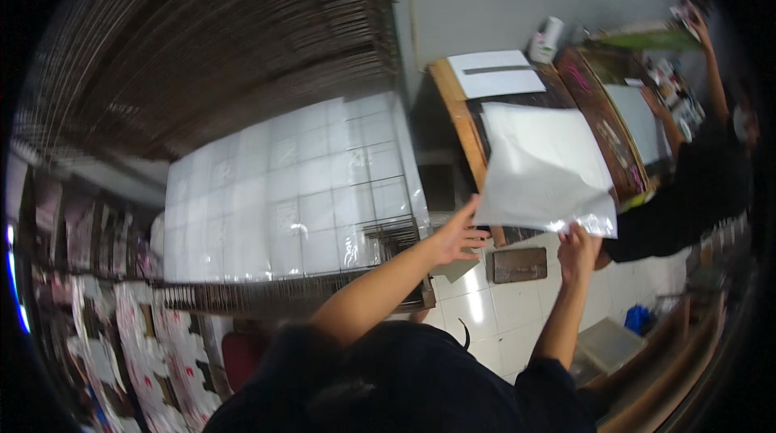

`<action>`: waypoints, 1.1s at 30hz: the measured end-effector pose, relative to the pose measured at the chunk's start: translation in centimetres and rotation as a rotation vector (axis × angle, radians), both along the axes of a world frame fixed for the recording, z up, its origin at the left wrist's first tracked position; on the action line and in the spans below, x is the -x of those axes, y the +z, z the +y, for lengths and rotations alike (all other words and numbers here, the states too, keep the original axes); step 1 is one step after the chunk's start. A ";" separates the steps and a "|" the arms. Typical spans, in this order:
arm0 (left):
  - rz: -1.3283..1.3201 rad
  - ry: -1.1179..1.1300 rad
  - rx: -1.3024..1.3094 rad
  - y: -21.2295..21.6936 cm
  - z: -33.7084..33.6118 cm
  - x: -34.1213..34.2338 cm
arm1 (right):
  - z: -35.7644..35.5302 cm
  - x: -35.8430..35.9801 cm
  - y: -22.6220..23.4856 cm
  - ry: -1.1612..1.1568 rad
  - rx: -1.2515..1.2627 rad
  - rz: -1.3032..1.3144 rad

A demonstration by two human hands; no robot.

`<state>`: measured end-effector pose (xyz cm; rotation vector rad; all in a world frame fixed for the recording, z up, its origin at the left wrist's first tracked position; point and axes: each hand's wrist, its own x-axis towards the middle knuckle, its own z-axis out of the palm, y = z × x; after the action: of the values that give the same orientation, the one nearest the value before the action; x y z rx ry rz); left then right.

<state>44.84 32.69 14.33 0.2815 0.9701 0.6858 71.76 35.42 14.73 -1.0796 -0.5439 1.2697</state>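
Note:
A thin translucent sheet point(529, 195) is lifted at its near side over a pile of white sheets point(558, 122) on the dark work table. My right hand point(575, 251) pinches its near right edge, where the film looks shiny and creased. By the near left corner, my left hand point(459, 241) is open with fingers spread; its upper fingertips overlap the sheet's edge, and I cannot tell whether they touch it. Beyond the pile lies a white board point(495, 84) with a grey strip across it.
To the left, a wire drying rack point(380, 233) holds rows of glossy white sheets point(275, 191) beneath raised wire shelves point(242, 37). A white bottle point(546, 39) stands by the wall. At right, a co-worker in dark clothing point(687, 195) reaches over another table. A brown tray point(520, 265) lies below the table.

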 end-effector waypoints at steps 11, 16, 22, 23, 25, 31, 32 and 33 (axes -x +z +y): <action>-0.197 0.146 -0.411 10.9 -4.0 5.9 | -6.1 6.1 14.1 0.231 -0.271 0.154; -0.132 0.423 -0.506 15.0 -3.3 13.6 | -0.2 14.2 17.0 0.452 -0.331 0.161; 0.041 0.599 -0.563 19.2 -0.7 23.0 | 7.8 22.9 17.8 0.601 -0.362 0.112; 0.091 0.626 -0.611 19.9 -1.4 23.9 | 7.6 23.6 18.2 0.626 -0.378 0.107; 0.183 0.675 -0.697 21.3 -2.7 25.3 | 7.3 24.8 18.6 0.668 -0.401 0.091; 0.453 0.664 -0.787 17.9 -9.0 25.0 | 0.1 25.3 15.1 0.511 -0.292 0.090; 0.476 0.675 -0.758 15.7 -10.2 24.9 | -1.0 24.9 13.0 0.538 -0.243 0.095; 0.502 0.687 -0.729 13.3 -11.3 24.8 | -1.6 24.8 10.4 0.517 -0.182 0.048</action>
<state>20.05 21.41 27.65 0.8057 1.2762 1.6570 47.00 33.81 25.11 -0.7754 -0.9226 1.6499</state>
